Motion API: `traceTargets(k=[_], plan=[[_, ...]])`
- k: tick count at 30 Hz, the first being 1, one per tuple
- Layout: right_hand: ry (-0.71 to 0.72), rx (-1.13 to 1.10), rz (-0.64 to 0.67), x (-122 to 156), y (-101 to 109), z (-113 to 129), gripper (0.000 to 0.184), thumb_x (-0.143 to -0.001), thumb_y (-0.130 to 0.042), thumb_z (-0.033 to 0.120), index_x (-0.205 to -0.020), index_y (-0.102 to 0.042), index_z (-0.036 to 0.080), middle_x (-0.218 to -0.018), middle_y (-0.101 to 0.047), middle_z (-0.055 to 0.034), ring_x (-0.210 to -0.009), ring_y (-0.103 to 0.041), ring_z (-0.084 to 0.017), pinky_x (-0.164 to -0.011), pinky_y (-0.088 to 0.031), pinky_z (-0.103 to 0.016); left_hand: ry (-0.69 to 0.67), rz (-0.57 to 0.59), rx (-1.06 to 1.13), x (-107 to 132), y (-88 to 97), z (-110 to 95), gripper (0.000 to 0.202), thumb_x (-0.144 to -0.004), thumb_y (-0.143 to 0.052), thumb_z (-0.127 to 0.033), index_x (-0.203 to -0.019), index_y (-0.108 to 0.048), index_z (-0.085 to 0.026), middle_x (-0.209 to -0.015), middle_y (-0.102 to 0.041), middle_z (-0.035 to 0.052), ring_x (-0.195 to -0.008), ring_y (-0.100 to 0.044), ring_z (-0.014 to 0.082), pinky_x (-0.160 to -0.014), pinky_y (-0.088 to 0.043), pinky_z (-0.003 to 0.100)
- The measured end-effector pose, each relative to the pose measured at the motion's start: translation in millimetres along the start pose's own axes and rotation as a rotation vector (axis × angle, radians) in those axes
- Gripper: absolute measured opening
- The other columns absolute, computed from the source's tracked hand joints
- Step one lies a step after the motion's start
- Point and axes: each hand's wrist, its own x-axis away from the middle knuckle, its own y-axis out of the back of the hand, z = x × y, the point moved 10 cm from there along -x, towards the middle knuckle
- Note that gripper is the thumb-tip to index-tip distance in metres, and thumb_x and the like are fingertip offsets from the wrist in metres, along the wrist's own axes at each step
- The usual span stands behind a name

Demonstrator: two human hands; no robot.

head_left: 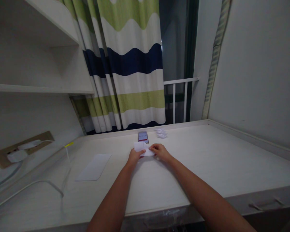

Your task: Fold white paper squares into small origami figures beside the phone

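Left hand (136, 157) and right hand (160, 152) both grasping white paper sheet (144, 149), fingers closed on it, partly folded, near far edge of white desk (183, 170). Already folded small papers (161, 133) lying upper centre, just beside phone (143, 137). Flat pale sheet (93, 167) lying left, unfolded.

ahead: phone (143, 137) | left: white sheet (93, 167), cable (38, 180) | passable: desk (207, 161) right of hands (160, 152)

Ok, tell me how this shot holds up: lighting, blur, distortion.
Head view: dim, underexposed; wide-angle distortion bends the desk edge and stretches the forearms; the phone is small and soft, its screen unreadable; the white paper between left hand and right hand stays distinct.
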Motion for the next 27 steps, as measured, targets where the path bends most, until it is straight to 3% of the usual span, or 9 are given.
traceTargets(k=[13, 18, 23, 27], plan=[[0.003, -0.122, 0.043, -2.9, -3.4, -0.4, 0.023, -0.058, -0.06, 0.034, -0.066, -0.06, 0.012, -0.05, -0.051, 0.0028, -0.045, -0.044, -0.008, -0.046, -0.036, -0.022, -0.006, -0.043, 0.081, -6.3, 7.8, 3.1, 0.03, -0.056, -0.066, -0.009, -0.085, -0.062, -0.011, -0.086, -0.066, 0.0094, -0.069, -0.061, 0.0163, -0.058, -0.048, 0.025], [-0.005, -0.116, 0.001, -1.8, 0.1, -2.0, 0.027, -0.058, -0.061, 0.035, -0.071, -0.062, 0.012, -0.056, -0.055, 0.0008, -0.048, -0.045, -0.009, -0.046, -0.034, -0.021, 0.001, 0.046, -0.031, -4.1, -3.1, 5.0, 0.031, -0.053, -0.07, -0.011, -0.083, -0.063, -0.012, -0.08, -0.067, 0.0079, -0.066, -0.061, 0.0173, -0.056, -0.048, 0.025], [0.015, -0.111, -0.082, -2.8, 7.9, -4.6, 0.02, -0.056, -0.062, 0.032, -0.063, -0.06, 0.013, -0.056, -0.057, 0.0003, -0.051, -0.046, -0.009, -0.049, -0.033, -0.022, -0.014, 0.18, -0.061, 1.0, -20.7, 6.1, 0.029, -0.052, -0.071, -0.011, -0.08, -0.064, -0.011, -0.075, -0.068, 0.0057, -0.064, -0.061, 0.0168, -0.058, -0.048, 0.026], [-0.014, -0.126, -0.087, -3.1, 9.5, -6.7, 0.017, -0.055, -0.062, 0.03, -0.059, -0.059, 0.013, -0.052, -0.054, 0.0016, -0.048, -0.044, -0.008, -0.048, -0.032, -0.022, -0.065, 0.174, -0.098, 1.1, -20.6, 0.4, 0.023, -0.06, -0.067, -0.019, -0.081, -0.064, -0.01, -0.073, -0.067, 0.0061, -0.06, -0.059, 0.0151, -0.054, -0.047, 0.024]])
